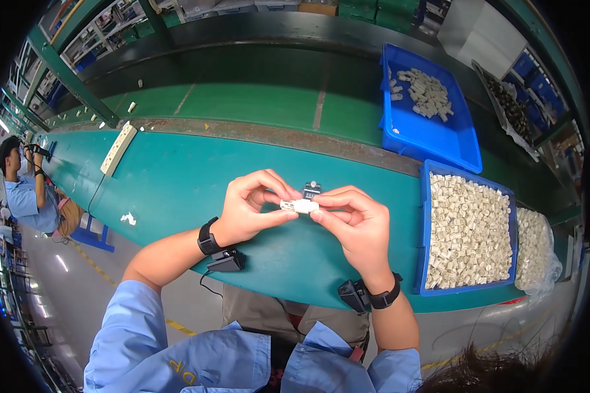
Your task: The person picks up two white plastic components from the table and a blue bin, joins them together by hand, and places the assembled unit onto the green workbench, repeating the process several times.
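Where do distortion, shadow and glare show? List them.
Head view: the long green workbench curves under fisheye distortion; same view: shadow lies across the flat green belt; same view: glare streaks the shiny grey floor; same view: the small white plastic piece shows no strong blur.

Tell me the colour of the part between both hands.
The part is white; it shows best in the head view.

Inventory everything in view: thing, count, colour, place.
White piece: one or more, white, between hands
Device: one, black, beyond hands
Bins: two, blue, right
Loose parts: countless, cream, in both bins
Bag: one, clear, beside near bin
Strip: one, cream, table's left
Table: one, green, under hands
Conveyor: one, green, beyond table
Co-worker: one, blue-shirted, far left
Stool: one, blue, left
Wrist straps: two, black, wrists
Left hand: one, bare, at piece
Right hand: one, bare, at piece
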`<move>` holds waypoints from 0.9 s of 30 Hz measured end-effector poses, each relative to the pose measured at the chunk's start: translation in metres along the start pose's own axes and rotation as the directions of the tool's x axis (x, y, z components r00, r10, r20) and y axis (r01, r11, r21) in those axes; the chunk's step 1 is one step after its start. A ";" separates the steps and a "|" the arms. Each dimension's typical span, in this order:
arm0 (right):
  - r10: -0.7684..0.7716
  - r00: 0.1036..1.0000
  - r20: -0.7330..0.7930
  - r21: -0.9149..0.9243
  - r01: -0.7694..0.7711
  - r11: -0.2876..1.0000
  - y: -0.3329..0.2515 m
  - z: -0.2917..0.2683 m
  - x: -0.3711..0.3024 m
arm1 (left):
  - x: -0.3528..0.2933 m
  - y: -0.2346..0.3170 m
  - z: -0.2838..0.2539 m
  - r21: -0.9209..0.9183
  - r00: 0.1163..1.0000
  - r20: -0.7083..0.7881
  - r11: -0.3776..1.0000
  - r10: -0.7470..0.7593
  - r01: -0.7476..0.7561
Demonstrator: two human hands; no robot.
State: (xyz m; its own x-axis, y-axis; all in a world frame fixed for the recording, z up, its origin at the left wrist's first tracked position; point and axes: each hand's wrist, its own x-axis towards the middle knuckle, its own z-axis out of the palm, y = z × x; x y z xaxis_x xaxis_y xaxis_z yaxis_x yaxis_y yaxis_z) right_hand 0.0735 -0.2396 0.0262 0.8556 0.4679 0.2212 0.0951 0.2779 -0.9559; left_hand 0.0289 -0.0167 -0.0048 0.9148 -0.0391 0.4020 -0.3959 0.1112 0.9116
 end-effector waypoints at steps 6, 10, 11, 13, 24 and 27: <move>0.012 1.000 0.008 0.097 -0.013 0.995 0.007 0.000 0.001 | -0.003 0.001 0.002 -0.031 0.999 -0.014 0.999 -0.033 0.032; -0.022 1.000 0.002 0.015 0.022 1.000 0.003 0.001 -0.001 | -0.003 0.003 0.004 -0.023 0.999 -0.035 1.000 -0.014 0.013; -0.021 1.000 0.002 0.016 0.021 1.000 0.003 0.001 -0.001 | -0.003 0.003 0.004 -0.022 0.999 -0.034 1.000 -0.015 0.014; -0.015 1.000 -0.004 -0.001 0.015 1.000 0.002 0.000 -0.001 | -0.002 0.004 0.004 0.002 1.000 -0.025 1.000 -0.014 0.014; 0.023 0.999 -0.032 0.094 -0.020 0.995 -0.003 -0.003 0.000 | 0.001 -0.001 0.000 -0.006 0.998 -0.020 0.998 0.062 -0.062; -0.018 0.998 -0.067 0.088 0.024 0.996 -0.004 -0.004 -0.001 | 0.002 0.000 -0.003 0.006 0.996 -0.030 0.996 0.089 -0.089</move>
State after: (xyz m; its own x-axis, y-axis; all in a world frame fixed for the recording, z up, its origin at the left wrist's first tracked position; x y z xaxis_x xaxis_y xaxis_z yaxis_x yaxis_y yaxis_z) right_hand 0.0748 -0.2444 0.0292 0.8861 0.4053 0.2247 0.0703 0.3618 -0.9296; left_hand 0.0312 -0.0136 -0.0046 0.8780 0.0005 0.4787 -0.4759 0.1085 0.8728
